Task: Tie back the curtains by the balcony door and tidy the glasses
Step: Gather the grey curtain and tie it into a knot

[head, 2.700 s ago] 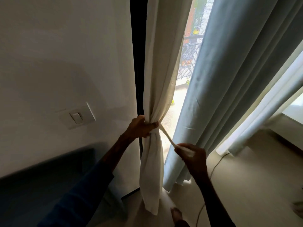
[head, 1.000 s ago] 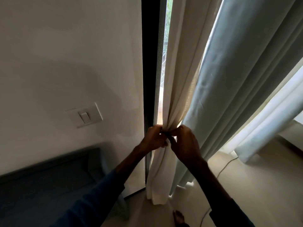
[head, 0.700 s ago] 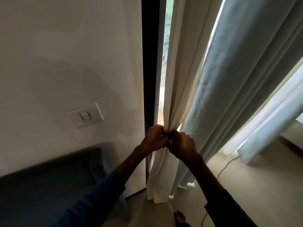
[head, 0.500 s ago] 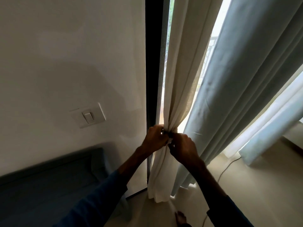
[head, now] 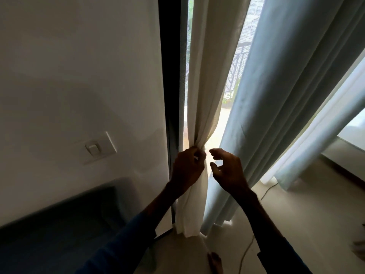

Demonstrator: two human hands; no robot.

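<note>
The cream curtain (head: 205,86) hangs bunched at its waist beside the door frame (head: 169,76). A moment ago both my hands worked together there. Now my right hand (head: 229,173) has come off, fingers loosely spread and holding nothing, while my left hand (head: 186,169) still pinches the gather. I judge the tying about done, though the left hand hides the spot. The blue curtain (head: 280,95) hangs loose; no glasses show.

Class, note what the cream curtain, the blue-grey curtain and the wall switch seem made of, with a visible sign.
Cream curtain: thin woven cloth, perhaps cotton or linen; daylight glows through.
Blue-grey curtain: heavier matte fabric; deep folds, opaque.
Wall switch: probably smooth white plastic; flat moulded plate.
</note>
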